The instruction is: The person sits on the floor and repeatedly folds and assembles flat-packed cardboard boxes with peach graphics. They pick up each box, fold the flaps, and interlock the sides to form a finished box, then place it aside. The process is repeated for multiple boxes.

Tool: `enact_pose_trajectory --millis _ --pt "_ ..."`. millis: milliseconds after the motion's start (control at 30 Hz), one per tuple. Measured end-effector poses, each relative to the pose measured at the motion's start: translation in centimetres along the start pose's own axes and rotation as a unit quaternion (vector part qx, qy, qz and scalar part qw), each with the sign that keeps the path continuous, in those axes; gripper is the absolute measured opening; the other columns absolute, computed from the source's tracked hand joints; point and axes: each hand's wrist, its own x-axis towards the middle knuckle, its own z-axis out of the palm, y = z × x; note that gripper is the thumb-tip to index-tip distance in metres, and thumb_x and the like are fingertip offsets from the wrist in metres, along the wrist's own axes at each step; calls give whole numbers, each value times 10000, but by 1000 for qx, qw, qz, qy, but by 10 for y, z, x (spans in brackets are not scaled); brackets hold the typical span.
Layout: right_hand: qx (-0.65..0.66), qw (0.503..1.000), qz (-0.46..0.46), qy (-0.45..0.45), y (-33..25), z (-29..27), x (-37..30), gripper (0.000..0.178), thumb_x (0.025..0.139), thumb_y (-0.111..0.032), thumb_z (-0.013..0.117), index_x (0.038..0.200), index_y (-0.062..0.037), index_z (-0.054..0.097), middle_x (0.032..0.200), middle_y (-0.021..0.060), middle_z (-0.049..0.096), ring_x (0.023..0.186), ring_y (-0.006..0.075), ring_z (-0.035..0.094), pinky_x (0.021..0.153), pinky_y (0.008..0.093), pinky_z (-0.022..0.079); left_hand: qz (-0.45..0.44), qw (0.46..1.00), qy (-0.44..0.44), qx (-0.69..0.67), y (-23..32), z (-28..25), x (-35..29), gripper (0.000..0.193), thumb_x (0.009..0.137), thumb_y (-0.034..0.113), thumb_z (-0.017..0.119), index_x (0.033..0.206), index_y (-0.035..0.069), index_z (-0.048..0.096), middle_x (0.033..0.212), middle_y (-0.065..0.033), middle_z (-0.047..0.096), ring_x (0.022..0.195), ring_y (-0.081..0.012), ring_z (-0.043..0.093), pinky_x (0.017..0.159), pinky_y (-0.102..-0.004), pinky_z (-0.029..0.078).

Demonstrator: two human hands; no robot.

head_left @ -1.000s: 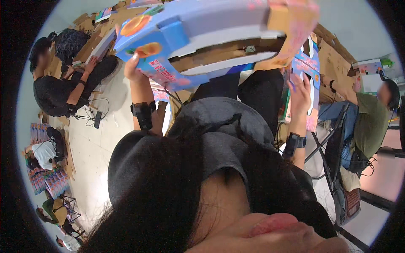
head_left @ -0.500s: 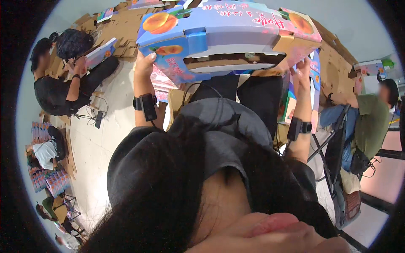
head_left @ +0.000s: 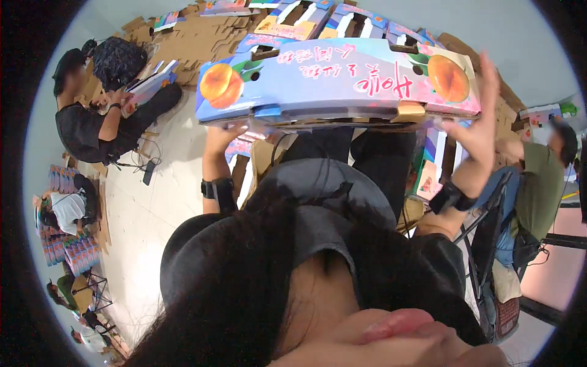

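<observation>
In front of me, held between both hands, is a blue and pink cardboard fruit box [head_left: 330, 76] with peaches printed on it. Its wide printed panel faces me, with cut-outs along the far edge and a blue and a yellowish tab at the near edge. My left hand [head_left: 224, 138] grips the near left corner from below, its fingers partly hidden under the box. At the other end, my right hand [head_left: 477, 131] presses against the side, thumb at the near right corner and fingers stretched up along the end. Both wrists wear black straps.
More printed boxes [head_left: 293, 19] stand beyond the one I hold. Flattened cardboard [head_left: 195, 43] covers the floor at the far left. A seated person in black [head_left: 92, 128] handles a box on the left; another in green [head_left: 541, 177] sits at the right beside a folding chair [head_left: 489, 202].
The box has tipped so its printed panel faces me and its slotted side is turned out of sight. My right hand has moved outward and up along the box's right end.
</observation>
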Motion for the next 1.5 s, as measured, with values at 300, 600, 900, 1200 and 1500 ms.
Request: enact_pose_trajectory --millis 300,600,900,1200,1500 --pt "-335 887 -102 -302 -86 13 25 1201 415 -269 896 1484 -163 359 1462 192 388 1353 448 323 1124 534 258 111 993 -9 33 50 10 -9 1157 473 622 887 1345 -28 491 1290 -93 568 1176 -237 555 990 -393 462" --pt "-238 911 -96 -323 -49 24 35 1176 422 -184 878 1472 -125 353 1248 167 552 1162 381 502 1031 473 364 156 983 -61 -76 47 5 -14 950 597 374 920 1344 -17 483 1287 -134 580 1193 -261 555 1031 -409 425" --pt "-230 921 -86 -303 -52 29 28 1051 474 -213 849 1422 -123 405 1193 149 552 1127 373 506 995 457 385 183 979 -37 -77 32 8 -9 1010 607 430 895 1392 -9 435 1326 -123 546 1218 -256 530 1056 -411 395" --pt "-285 920 -140 -228 -43 39 22 980 544 -333 816 1410 -111 413 1188 152 561 1096 348 521 960 451 389 83 990 -18 -113 7 3 -4 888 716 281 822 1423 -10 369 1395 -128 464 1295 -262 440 1081 -415 343" --pt "-246 932 -122 -236 -7 29 32 990 522 -377 832 1403 -148 442 1311 196 540 1244 416 466 1075 493 327 191 978 39 -78 40 23 -7 934 812 448 720 1498 37 237 1457 -151 400 1358 -267 367 1133 -421 259"
